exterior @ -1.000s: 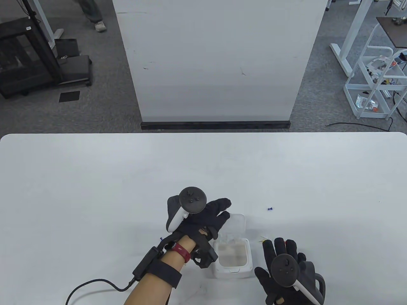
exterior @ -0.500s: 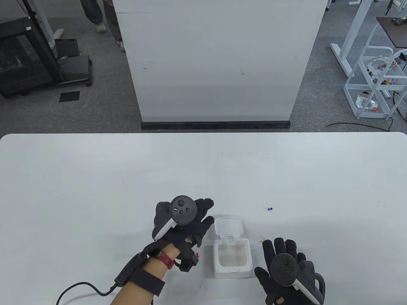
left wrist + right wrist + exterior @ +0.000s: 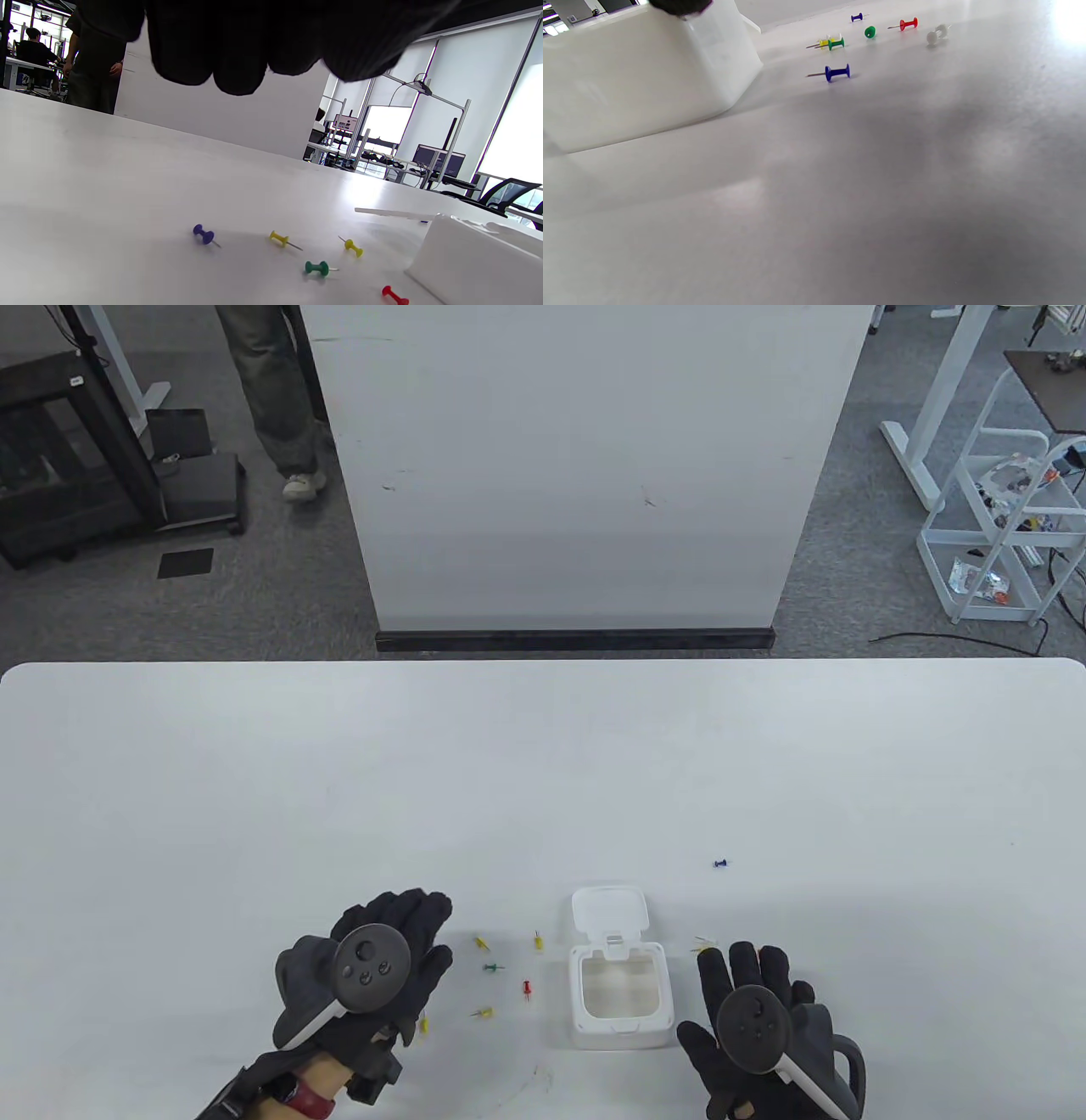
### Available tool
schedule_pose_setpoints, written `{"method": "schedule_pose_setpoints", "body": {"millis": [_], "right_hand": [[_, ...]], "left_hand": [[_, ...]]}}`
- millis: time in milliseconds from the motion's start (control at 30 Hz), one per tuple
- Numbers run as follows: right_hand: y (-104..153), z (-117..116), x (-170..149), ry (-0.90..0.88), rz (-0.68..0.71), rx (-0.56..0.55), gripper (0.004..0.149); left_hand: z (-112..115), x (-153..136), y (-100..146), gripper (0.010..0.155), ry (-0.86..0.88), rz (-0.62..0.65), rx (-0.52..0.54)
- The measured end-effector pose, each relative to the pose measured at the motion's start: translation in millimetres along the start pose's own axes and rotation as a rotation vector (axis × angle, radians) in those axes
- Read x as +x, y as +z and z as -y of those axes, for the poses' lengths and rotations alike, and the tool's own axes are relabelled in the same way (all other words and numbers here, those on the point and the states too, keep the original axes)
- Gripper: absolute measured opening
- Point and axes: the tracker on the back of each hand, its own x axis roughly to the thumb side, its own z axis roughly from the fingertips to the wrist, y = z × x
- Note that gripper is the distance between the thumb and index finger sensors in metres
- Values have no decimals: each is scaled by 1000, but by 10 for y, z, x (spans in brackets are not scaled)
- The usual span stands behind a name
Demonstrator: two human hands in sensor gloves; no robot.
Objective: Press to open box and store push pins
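Note:
The small white box [image 3: 622, 1027] stands near the table's front edge, its lid [image 3: 609, 909] flipped open and back; I see no pins inside. Several push pins lie left of it: yellow [image 3: 482, 942], green [image 3: 493, 966] and red [image 3: 527, 989]. A blue pin [image 3: 721, 864] lies far right. My left hand [image 3: 399, 933] hovers left of the pins, fingers extended and empty; the left wrist view shows the fingers [image 3: 237, 51] above the pins [image 3: 317, 267]. My right hand [image 3: 747, 976] rests flat right of the box, empty. The right wrist view shows the box [image 3: 636, 63] and a blue pin [image 3: 838, 72].
A yellow pin [image 3: 702, 943] lies just beyond my right fingertips. A tall white panel [image 3: 577, 475] stands behind the table's far edge. A person's legs [image 3: 271, 398] are at the back left, and a white cart [image 3: 993, 517] is at the right.
My left hand has drawn away from the open lid, left and toward the front edge, uncovering several pins left of the box. The lid stays open. My right hand has not moved.

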Motion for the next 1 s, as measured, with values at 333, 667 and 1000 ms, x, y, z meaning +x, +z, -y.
{"method": "schedule_pose_setpoints", "body": {"millis": [333,667,1000], "right_hand": [[11,-5,15,14,-4,-3,79],[9,-7,14,6,-3,4,79],[11,-10,11,9,-7,6,79]], "left_hand": [[458,57,108,49,-204,43,-208],[658,184,133,44,-381,52,-161],[747,237,95,46,-475,-13,-227]]}}
